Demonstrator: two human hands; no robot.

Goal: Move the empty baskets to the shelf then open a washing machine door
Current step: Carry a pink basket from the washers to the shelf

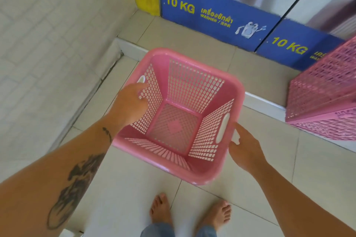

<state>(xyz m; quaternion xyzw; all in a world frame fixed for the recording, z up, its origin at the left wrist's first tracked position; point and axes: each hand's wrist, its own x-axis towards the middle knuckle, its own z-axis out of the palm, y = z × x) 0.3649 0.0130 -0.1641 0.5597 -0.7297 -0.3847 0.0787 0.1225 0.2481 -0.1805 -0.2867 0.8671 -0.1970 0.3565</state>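
Note:
An empty pink plastic basket with perforated walls and white handle slots is right in front of me, over the tiled floor by a raised step. My left hand grips its left wall just below the handle slot, fingers curled over the rim. My right hand holds the outer rim beside the right handle slot, thumb up along the edge. Behind the basket stands a washing machine with a blue "10 KG" base panel and steel front; its door is mostly cut off at the top.
More pink baskets sit stacked upside down on the step at the right, before a second "10 KG" washer. A tiled wall runs along the left. The white step edge crosses ahead. My bare feet are below.

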